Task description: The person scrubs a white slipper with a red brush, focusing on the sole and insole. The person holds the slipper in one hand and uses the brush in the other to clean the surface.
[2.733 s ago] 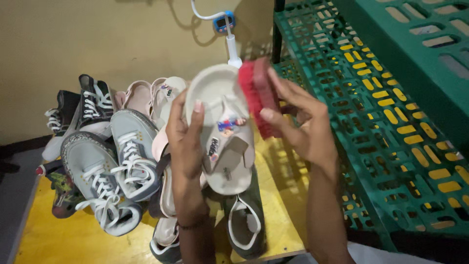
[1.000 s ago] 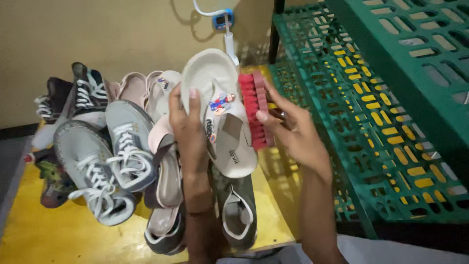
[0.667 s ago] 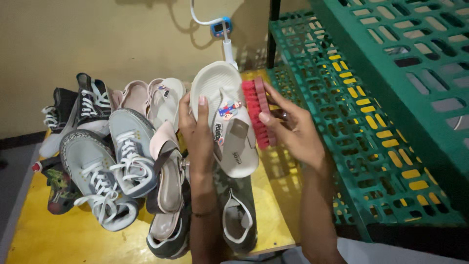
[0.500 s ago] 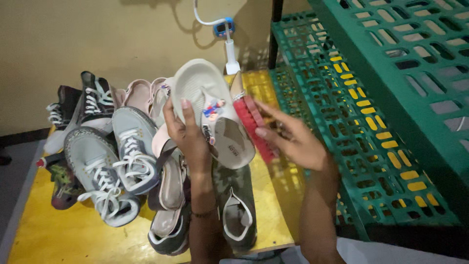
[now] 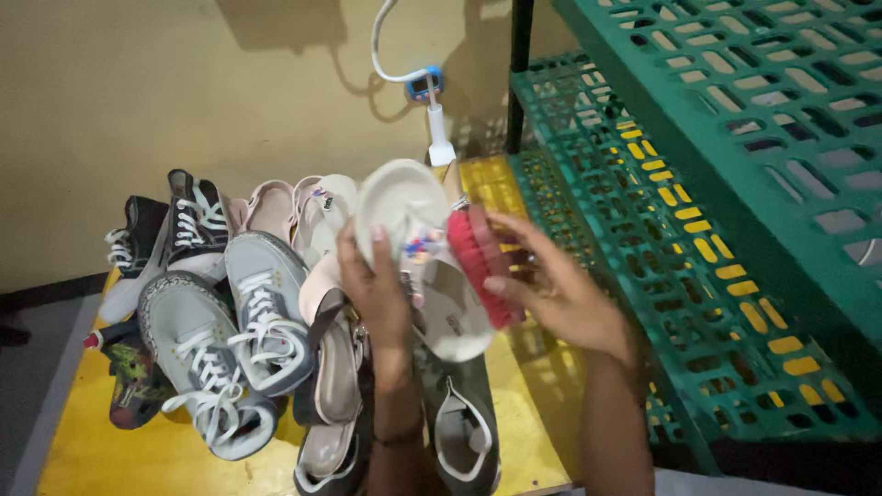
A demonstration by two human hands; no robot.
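My left hand (image 5: pixel 375 287) grips a cream sandal (image 5: pixel 432 276) with a small coloured decoration on its strap, holding it up above the shoe pile. My right hand (image 5: pixel 560 292) holds a red scrubbing brush (image 5: pixel 481 264) with its bristles pressed against the sandal's right edge. Under both hands lies a heap of shoes: grey lace-up sneakers (image 5: pixel 241 340), pink sandals (image 5: pixel 294 209) and an olive shoe (image 5: pixel 464 418).
The shoes rest on a yellow platform (image 5: pixel 129 459) against a beige wall. Black high-top sneakers (image 5: pixel 175 225) lie at the left. A white hose with a blue fitting (image 5: pixel 424 87) hangs on the wall. Green plastic lattice crates (image 5: pixel 735 184) fill the right side.
The sandal has turned and dropped a little in my left hand. The brush has slid along the sandal's right edge while both hands stayed over the pile.
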